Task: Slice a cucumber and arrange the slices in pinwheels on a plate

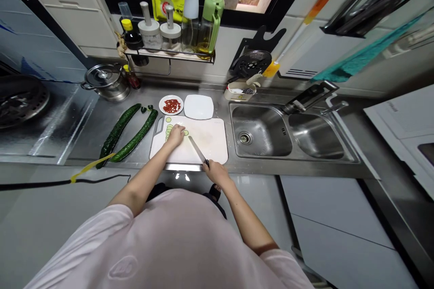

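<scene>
A white cutting board point(210, 137) lies on the steel counter. Green cucumber slices point(168, 129) form a row toward its left side, partly covered by my left hand point(176, 136). That hand is closed, fingers curled down over cucumber, and a round slice shows at its fingertips. How much cucumber is under the palm is hidden. My right hand point(216, 173) is wrapped round the dark handle of a kitchen knife point(197, 148). The blade slants up and left over the board, its tip just right of the slice. Two long cucumbers point(119, 128) lie left of the board.
Behind the board stand a plate of chopped red chillies point(172, 105) and a white square plate point(198, 107). A double sink point(261, 131) is at the right. A lidded steel pot point(106, 82) sits back left, below a rack of bottles point(169, 52). A cable point(37, 185) crosses at left.
</scene>
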Available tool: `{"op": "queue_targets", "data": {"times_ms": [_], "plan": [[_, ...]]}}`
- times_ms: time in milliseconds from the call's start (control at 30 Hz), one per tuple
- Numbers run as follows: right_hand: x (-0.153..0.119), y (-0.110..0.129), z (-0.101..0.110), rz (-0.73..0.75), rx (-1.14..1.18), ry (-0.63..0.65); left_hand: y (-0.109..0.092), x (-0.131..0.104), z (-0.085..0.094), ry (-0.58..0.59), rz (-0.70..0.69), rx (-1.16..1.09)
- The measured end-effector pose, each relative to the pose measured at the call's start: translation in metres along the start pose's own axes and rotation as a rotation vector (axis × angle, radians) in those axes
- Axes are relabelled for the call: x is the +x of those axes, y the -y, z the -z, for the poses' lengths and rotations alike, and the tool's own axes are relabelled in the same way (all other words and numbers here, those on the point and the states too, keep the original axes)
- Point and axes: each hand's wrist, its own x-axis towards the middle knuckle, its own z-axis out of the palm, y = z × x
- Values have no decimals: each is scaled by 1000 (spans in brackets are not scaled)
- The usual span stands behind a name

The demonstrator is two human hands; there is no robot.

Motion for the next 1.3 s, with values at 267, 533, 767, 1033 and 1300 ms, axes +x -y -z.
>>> {"op": "queue_targets", "data": {"times_ms": [267,533,767,1033,1300], "plan": [[0,-9,-6,-36,41,-99,-2,-4,-5,-23,-28,11],[6,-10,-7,-140,107,-145,-8,-4,-2,-19,-10,46],[10,-12,-8,-133,109,-166,-17,-3,6,-66,43,36],[17,-17,-10,-142,116,-196,-23,-42,11,-60,207,-147],[25,-16,-10,-135,113,-216,11,-91,22,-211,386,-117]]}}
